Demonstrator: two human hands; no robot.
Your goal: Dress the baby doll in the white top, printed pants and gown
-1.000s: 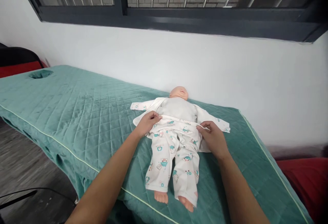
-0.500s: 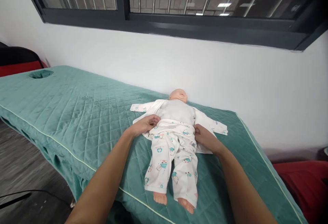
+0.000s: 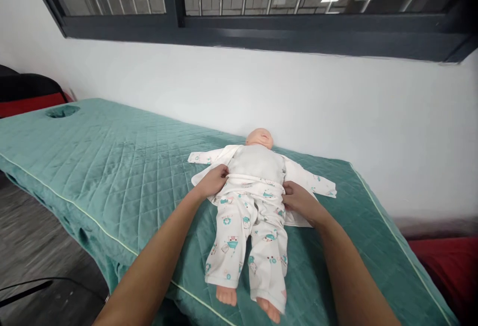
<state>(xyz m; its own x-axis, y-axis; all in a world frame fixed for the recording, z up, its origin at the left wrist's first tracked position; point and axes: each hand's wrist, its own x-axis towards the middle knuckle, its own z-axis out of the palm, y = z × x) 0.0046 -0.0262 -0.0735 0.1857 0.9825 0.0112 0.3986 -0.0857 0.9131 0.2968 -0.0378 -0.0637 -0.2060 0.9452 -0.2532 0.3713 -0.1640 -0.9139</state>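
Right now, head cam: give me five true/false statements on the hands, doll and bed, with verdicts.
1. The left hand and right hand both grip the waist of the printed trousers. True.
2. The doll lies face down. False: it lies face up, head toward the wall.
3. Its feet are bare. True.
4. The printed top is closed over the chest. False: it lies open beneath the doll, grey torso uncovered.
5. The quilted cover is red. False: it is teal.
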